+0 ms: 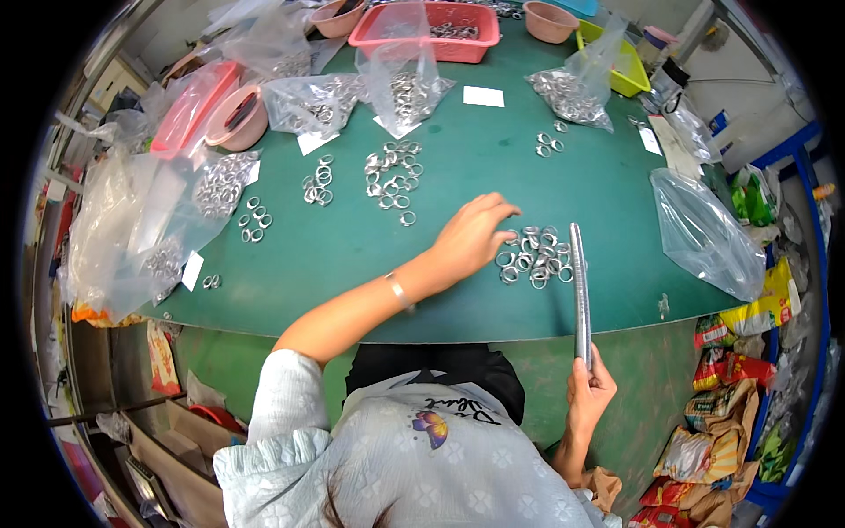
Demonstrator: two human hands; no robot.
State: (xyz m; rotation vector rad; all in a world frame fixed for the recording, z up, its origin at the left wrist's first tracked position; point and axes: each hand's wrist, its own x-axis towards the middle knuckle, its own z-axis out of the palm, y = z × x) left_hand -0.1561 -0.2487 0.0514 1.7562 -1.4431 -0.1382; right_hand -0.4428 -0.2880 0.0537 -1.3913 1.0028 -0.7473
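My right hand (591, 387) grips the lower end of a long grey metal ring mandrel (580, 290), which stands up past the table's front edge. Left of it, a loose pile of silver-coloured rings (535, 257) lies on the green table (352, 282). My left hand (475, 231) hovers at the pile's left side, thumb and forefinger apart, with no ring visible between them. Farther off are smaller groups of rings: a larger cluster (393, 176) in the middle, others (319, 181) (255, 220) to the left, and a few (550, 141) at the far right.
Clear plastic bags of rings (321, 101) (572, 95) stand along the far side, with white paper slips (483, 96) nearby. Behind are a pink basin (488, 35) and a yellow-green tray (629, 70). A flat clear bag (709, 233) lies at right, beside a blue rack (792, 145).
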